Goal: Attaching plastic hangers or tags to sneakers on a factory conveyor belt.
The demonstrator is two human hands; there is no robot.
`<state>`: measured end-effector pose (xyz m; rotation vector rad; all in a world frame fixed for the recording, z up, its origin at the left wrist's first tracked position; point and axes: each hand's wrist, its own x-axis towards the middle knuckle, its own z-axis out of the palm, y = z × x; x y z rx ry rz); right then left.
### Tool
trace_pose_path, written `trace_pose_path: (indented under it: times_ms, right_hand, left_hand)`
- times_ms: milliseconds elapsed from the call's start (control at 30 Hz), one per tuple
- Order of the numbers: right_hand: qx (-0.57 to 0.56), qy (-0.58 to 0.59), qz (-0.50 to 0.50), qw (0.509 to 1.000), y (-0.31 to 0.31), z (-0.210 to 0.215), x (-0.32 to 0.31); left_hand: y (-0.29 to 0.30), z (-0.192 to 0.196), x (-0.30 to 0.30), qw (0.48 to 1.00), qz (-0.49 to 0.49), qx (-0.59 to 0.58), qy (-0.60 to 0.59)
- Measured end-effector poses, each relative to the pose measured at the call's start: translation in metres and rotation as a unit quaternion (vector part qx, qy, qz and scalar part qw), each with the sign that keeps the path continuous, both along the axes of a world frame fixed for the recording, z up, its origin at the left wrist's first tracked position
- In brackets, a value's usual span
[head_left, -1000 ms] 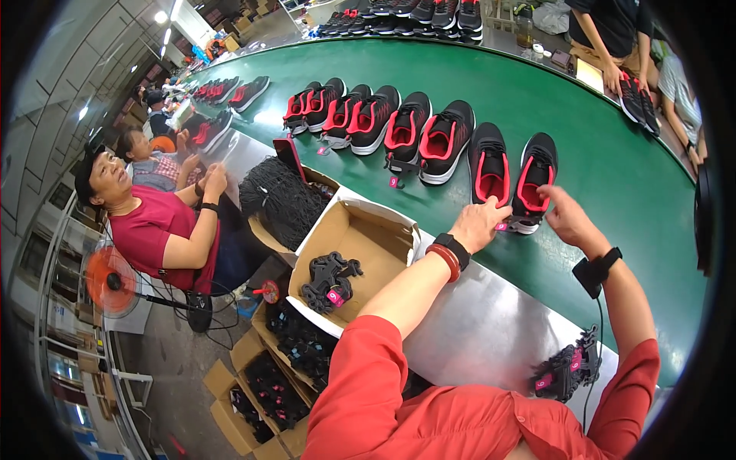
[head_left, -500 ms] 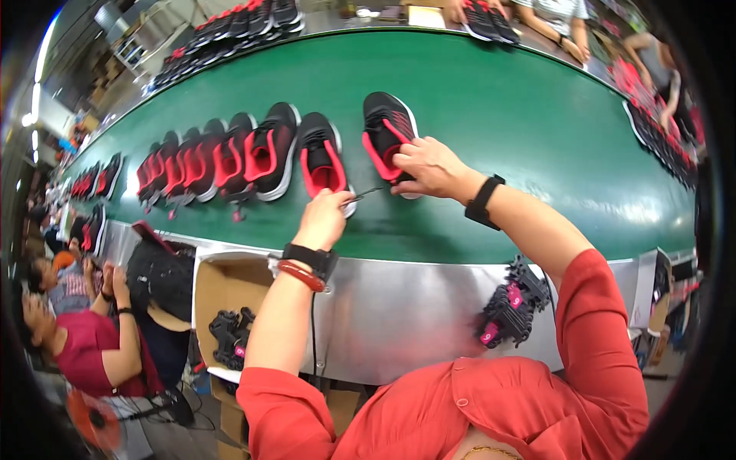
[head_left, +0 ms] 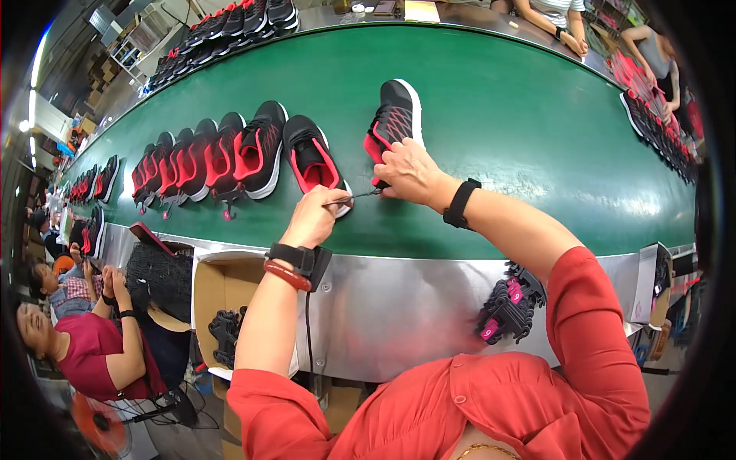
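On the green belt, my right hand [head_left: 414, 172] is closed round the heel end of a black sneaker [head_left: 398, 107] with red lining. That shoe leans onto its side, its toe pointing away from me. A thin, dark, pointed tool [head_left: 359, 196] is pinched in my left hand [head_left: 313, 218], its tip meeting the shoe's heel beside my right fingers. What the tip catches there is too small to make out. Just beyond my left hand stands another sneaker [head_left: 313, 153], its heel partly hidden by the hand.
Several matching sneakers [head_left: 222, 157] line the green belt [head_left: 498, 115] on the left. Bundles of black plastic hangers with pink tags [head_left: 510, 307] lie on the metal ledge [head_left: 383, 322]. An open cardboard box [head_left: 222, 280] holds more. Co-workers sit left and across.
My right hand has tipped the sneaker onto its side and moved slightly left. The tool's tip now reaches its heel. Across the belt, a pair of shoes and the hands on it have left view.
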<state>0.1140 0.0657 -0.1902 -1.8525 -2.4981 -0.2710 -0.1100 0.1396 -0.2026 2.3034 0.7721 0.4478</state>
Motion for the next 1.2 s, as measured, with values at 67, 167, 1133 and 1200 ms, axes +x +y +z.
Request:
trace_pose_path:
  times_ms: [67,167,1133,1200]
  right_hand:
    - [0.012,0.006,-0.017,1.0,-0.001,-0.005,0.012]
    - [0.046,0.06,-0.022,0.997,-0.007,-0.002,0.024]
    - [-0.03,0.308,-0.023,0.951,-0.05,0.019,0.028]
    - [-0.028,0.294,-0.028,0.955,-0.07,0.031,0.037]
  left_hand:
    - [-0.004,0.007,0.011,0.997,0.007,-0.078,-0.009]
    - [-0.013,0.015,0.017,0.993,0.057,-0.008,0.104]
    - [-0.025,-0.03,0.034,0.971,0.034,0.157,0.176]
    - [-0.025,-0.021,0.029,0.956,0.029,0.184,0.226]
